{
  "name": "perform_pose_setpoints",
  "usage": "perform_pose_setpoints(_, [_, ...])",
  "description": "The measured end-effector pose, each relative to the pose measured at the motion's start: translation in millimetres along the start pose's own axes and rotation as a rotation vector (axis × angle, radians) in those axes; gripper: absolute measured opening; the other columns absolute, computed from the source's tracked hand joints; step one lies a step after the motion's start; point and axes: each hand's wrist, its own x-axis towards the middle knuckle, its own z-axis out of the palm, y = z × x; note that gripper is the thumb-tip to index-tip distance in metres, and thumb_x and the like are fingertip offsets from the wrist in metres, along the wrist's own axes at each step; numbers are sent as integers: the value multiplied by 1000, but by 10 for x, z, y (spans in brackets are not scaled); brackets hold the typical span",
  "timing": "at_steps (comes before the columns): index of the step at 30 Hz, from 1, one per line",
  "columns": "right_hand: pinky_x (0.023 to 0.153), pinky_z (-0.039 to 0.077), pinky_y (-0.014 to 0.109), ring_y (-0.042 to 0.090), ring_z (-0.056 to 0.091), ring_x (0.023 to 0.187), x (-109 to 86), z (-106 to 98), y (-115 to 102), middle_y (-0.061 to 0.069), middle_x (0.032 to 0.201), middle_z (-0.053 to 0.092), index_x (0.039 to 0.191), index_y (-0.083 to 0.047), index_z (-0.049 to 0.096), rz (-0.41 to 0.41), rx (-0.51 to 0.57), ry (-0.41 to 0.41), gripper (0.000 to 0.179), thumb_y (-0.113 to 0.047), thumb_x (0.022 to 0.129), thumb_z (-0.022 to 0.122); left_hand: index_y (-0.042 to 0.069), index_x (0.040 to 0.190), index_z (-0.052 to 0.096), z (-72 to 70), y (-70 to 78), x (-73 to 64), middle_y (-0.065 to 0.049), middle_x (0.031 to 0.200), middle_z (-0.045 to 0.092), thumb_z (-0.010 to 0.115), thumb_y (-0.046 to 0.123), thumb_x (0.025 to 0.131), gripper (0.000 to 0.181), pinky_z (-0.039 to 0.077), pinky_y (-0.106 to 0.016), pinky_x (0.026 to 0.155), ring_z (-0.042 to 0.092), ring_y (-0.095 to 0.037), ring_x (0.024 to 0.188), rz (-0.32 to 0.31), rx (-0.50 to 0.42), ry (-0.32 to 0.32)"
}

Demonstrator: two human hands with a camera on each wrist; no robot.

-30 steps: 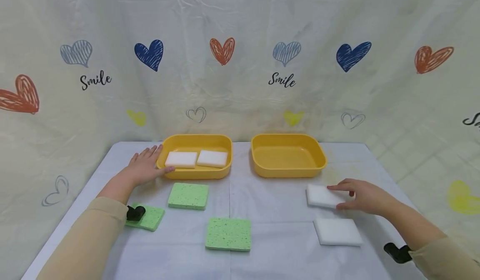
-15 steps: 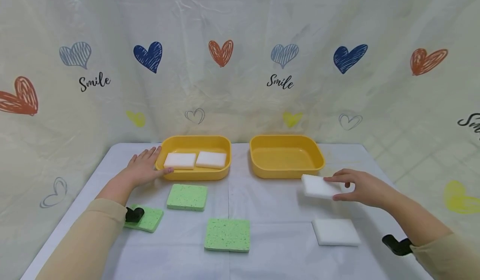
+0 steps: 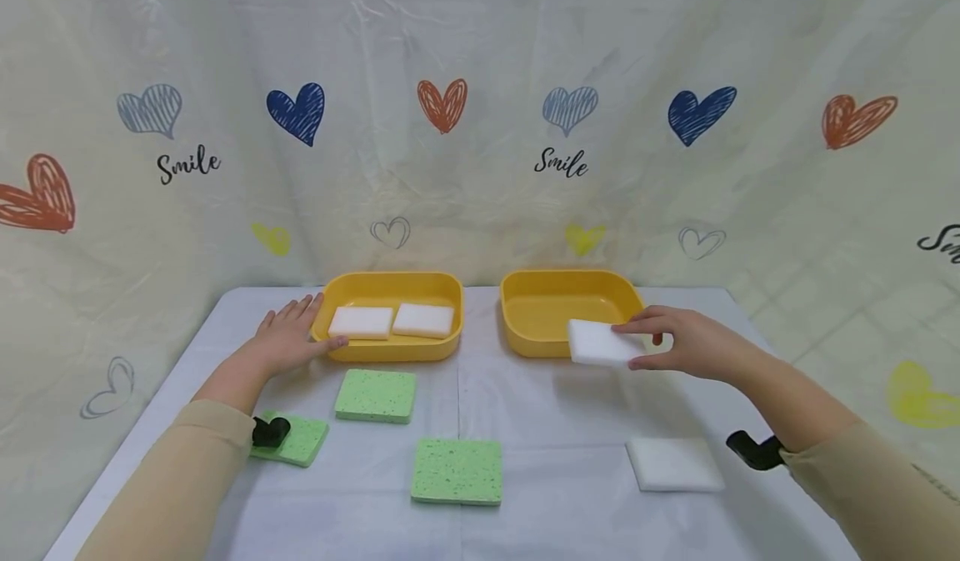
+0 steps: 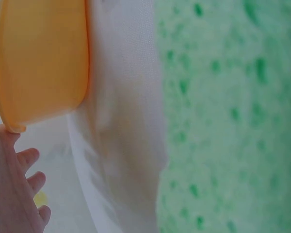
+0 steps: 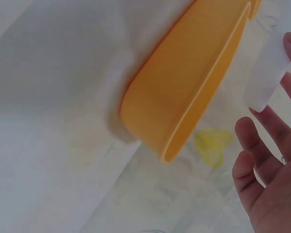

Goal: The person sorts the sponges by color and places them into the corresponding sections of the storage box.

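My right hand (image 3: 686, 340) pinches a white sponge (image 3: 602, 344) between thumb and fingers. The sponge is raised over the table and overlaps the front right wall of the right yellow tray (image 3: 543, 348) in the head view. In the right wrist view the white sponge (image 5: 266, 80) is at the fingertips, beside the tray's rim (image 5: 203, 97). My left hand (image 3: 288, 336) rests with spread, straight fingers at the left side of the left yellow tray (image 3: 405, 350). Inside that tray lie two white sponges, one on the left (image 3: 360, 323) and one on the right (image 3: 422, 320).
Another white sponge (image 3: 675, 464) lies at the table's right. Green speckled sponges lie in front of the left tray (image 3: 375, 395), near the middle (image 3: 457, 471), and partly under the left wrist's black strap mount (image 3: 300, 440). A heart-printed sheet (image 3: 480, 169) hangs behind the table.
My right hand has lifted the white sponge off the table and carried it left and away from me, up to the right tray. The left hand has stayed in place.
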Motion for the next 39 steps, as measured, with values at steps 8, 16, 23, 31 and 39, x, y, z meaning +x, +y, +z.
perform_pose_setpoints(8, [87,52,45,23,57,101,478,-12,-368,6,132,59,132,-33,66,68,-26,-40,68,-68,74,73,-1,157,0,-1,15,5,-29,161,6,42,77,89,112,-4,-69,113,3,-52,146,1,-16,2])
perform_pose_setpoints(16, [80,51,36,21,57,97,1057,78,-770,-1,128,60,133,-36,64,-8,-18,-44,66,-65,75,74,0,158,0,25,-46,-46,-29,161,7,40,80,88,113,-3,-68,113,4,-51,146,-8,-19,6])
perform_pose_setpoints(23, [77,50,34,19,56,94,1594,236,-1113,-6,124,59,134,-38,62,-86,-34,-52,61,-62,79,73,1,158,0,20,-49,-55,-27,162,7,41,79,88,112,-1,-67,115,4,-49,147,-11,-20,18])
perform_pose_setpoints(31, [98,47,41,20,56,115,2111,386,-1635,-2,130,59,138,-38,59,-136,-112,-63,60,-58,84,72,1,158,1,-2,-20,-27,-26,163,8,39,82,86,115,-1,-66,115,5,-48,147,-15,-17,22])
perform_pose_setpoints(39, [98,46,37,17,55,115,2538,649,-2075,-4,128,59,139,-41,58,-126,-150,-119,59,-60,85,70,3,158,1,-31,-6,10,-24,163,7,41,81,86,114,-3,-65,116,3,-47,148,-23,-29,10])
